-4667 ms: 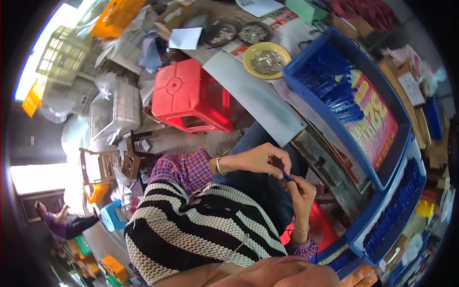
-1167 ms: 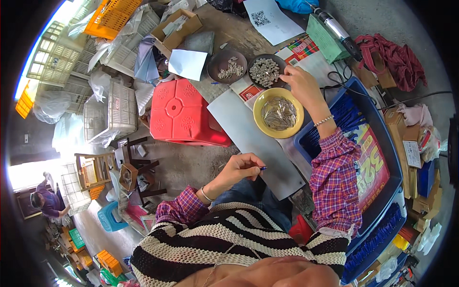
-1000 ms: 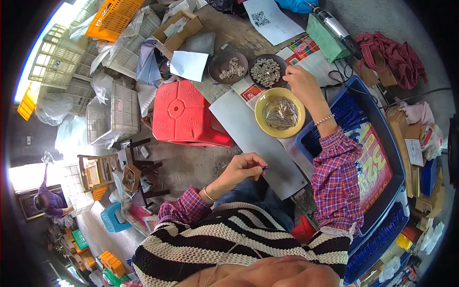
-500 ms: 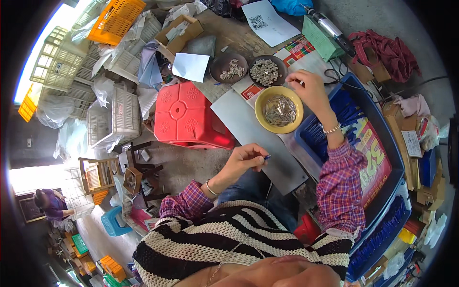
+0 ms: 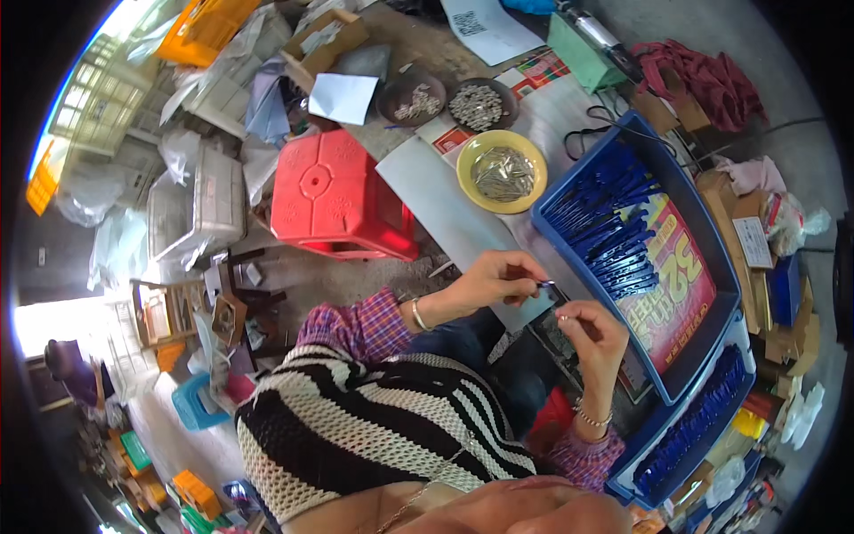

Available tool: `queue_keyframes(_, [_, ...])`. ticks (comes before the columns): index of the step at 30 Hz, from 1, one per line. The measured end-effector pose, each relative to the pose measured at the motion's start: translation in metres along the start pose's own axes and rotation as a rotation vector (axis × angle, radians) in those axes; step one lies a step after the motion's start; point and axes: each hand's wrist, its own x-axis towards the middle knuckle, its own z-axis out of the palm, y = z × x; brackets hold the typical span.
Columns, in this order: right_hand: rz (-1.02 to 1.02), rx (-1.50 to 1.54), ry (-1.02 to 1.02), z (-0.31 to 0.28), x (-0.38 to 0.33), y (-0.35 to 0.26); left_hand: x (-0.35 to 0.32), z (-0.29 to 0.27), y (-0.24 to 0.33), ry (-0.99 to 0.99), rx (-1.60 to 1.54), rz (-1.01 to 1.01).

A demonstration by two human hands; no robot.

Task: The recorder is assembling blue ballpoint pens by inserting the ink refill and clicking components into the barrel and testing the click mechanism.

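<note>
Dark thin pen part (image 5: 550,288) pinched at one end by left hand (image 5: 495,278), right hand (image 5: 591,327) fingertips closed on a tiny silvery piece (image 5: 562,315), blue tray (image 5: 689,182) just beside.

- We look down on a bare grey concrete floor (image 5: 356,285), dusty and littered with scraps.
- A red plastic stool (image 5: 334,196) stands beside the long worktop (image 5: 427,187).
- Daylight glares in at the upper left, where yellow crates (image 5: 209,27) and pale wire baskets (image 5: 98,98) pile up.
- A small wooden stool (image 5: 169,307) sits by crumpled plastic bags (image 5: 191,205).
</note>
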Motion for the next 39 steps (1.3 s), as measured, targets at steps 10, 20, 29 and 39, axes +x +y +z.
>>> queue_keyframes(10, [0.320, 0.487, 0.237, 0.005, -0.040, 0.047, -0.002, 0.039, -0.007, -0.123, 0.130, -0.090])
queue_keyframes(20, [0.330, 0.741, 0.328, 0.004, -0.052, 0.071, -0.001, 0.045, -0.035, -0.163, 0.204, -0.066])
queue_keyframes(29, [0.327, 0.752, 0.348, 0.007, -0.051, 0.075, 0.000, 0.046, -0.038, -0.139, 0.462, 0.180])
queue_keyframes(39, [0.328, 0.768, 0.377, 0.010, -0.047, 0.076, -0.001, 0.048, -0.036, -0.104, 0.582, 0.328])
